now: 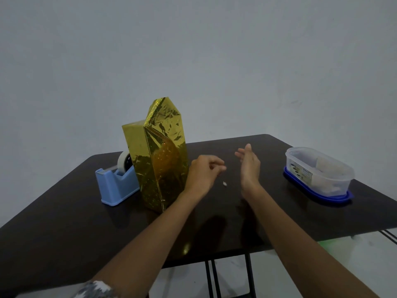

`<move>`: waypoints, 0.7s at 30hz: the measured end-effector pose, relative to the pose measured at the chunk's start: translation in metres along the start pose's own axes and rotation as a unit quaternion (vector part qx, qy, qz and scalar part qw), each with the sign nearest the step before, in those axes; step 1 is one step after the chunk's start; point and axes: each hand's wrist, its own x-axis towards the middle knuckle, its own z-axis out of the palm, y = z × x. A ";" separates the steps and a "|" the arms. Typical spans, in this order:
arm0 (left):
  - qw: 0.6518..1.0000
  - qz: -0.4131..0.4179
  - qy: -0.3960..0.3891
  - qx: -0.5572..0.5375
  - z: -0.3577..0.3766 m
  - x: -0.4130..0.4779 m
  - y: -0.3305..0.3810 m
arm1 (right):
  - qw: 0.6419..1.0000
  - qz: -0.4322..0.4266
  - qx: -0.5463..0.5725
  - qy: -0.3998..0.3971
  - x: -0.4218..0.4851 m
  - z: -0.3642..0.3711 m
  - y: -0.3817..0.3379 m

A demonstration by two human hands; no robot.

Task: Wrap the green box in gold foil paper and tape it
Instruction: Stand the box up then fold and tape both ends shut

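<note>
The box, fully covered in gold foil paper point(159, 160), stands upright on the dark table point(64, 233), with a loose pointed flap of foil sticking up at its top. No green shows. A blue tape dispenser point(116, 186) with a white roll sits just left of it, partly behind it. My left hand point(204, 173) hovers right beside the wrapped box with fingers curled loosely, holding nothing I can see. My right hand point(249, 166) is further right, fingers straight and apart, empty. A tiny white scrap point(225, 183) lies on the table between my hands.
A clear plastic container point(320, 171) stands upside down on its blue lid near the table's right edge. A plain wall rises behind the table. The table's black metal legs show below its front edge.
</note>
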 end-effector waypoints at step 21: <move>0.941 -0.327 0.076 0.043 -0.230 0.005 -0.125 | 0.945 -0.135 -0.178 -0.240 -0.148 0.215 0.049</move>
